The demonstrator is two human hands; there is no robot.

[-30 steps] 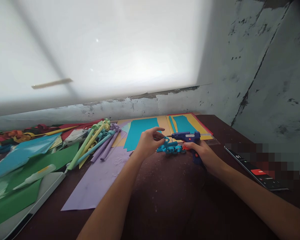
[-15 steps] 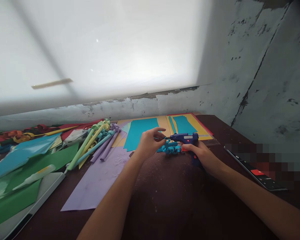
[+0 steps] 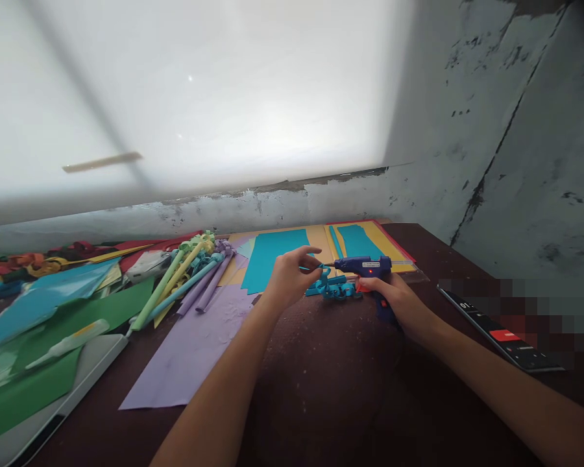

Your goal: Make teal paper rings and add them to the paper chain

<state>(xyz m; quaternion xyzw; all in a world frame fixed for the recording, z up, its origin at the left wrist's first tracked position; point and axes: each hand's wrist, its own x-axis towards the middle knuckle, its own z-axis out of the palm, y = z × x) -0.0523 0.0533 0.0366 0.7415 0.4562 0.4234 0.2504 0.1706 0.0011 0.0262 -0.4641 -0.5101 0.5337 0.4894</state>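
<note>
My right hand (image 3: 401, 298) is wrapped around a dark blue hot glue gun (image 3: 367, 264) with a lit red light and a clear glue stick at its back. Its nozzle points left, close to the fingers of my left hand (image 3: 292, 275). Those fingers pinch a curled blue paper strip (image 3: 325, 269). Just below the nozzle, several blue paper curls (image 3: 338, 288) lie in a cluster on the dark table. Whether the nozzle touches the strip I cannot tell.
Blue paper sheets (image 3: 275, 259) lie behind my left hand. Rolled paper tubes with curled tops (image 3: 189, 279) rest to the left, beside a lilac sheet (image 3: 185, 357). Green paper and a glue bottle (image 3: 71, 344) lie at far left. A phone (image 3: 496, 331) is on the right.
The glue gun in my right hand has shifted slightly right, drawing its nozzle back a little from my left fingers. My left hand stays nearly in place.
</note>
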